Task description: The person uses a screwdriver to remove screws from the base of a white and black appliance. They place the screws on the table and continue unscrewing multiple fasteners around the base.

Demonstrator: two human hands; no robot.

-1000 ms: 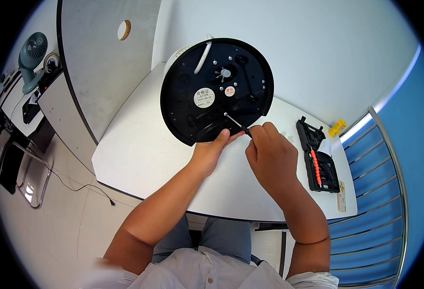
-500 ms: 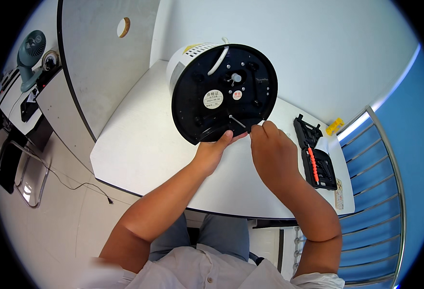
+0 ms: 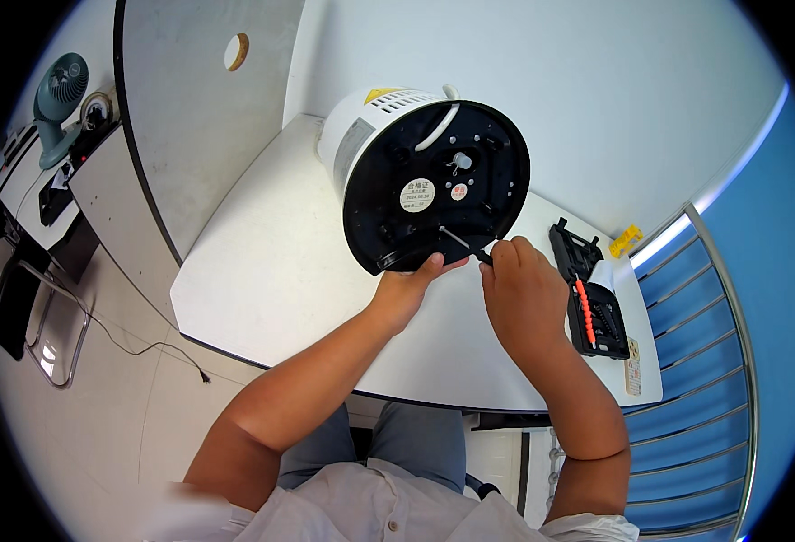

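A white cylindrical appliance (image 3: 342,143) with a vented side is tipped on the table, its round black base (image 3: 395,231) facing me. On the base are two round stickers, several screws, a pale knob and a white cord. My left hand (image 3: 405,294) holds the base's lower rim, thumb on the front and the other fingers mostly hidden behind. In my right hand (image 3: 526,292) is a screwdriver (image 3: 454,238); its thin metal shaft points up and left, with the tip at the lower part of the base. Fingers cover most of its dark handle.
An open black tool case (image 3: 607,330) with an orange flexible shaft (image 3: 585,311) lies on the right of the white table (image 3: 262,262). Behind it is a yellow object (image 3: 626,240). A metal railing (image 3: 725,298) borders the right side; a grey partition (image 3: 201,117) stands at left.
The appliance has shifted slightly right and down and turned, showing more of its white side. Both my hands have moved a little with it, the screwdriver still at the base.
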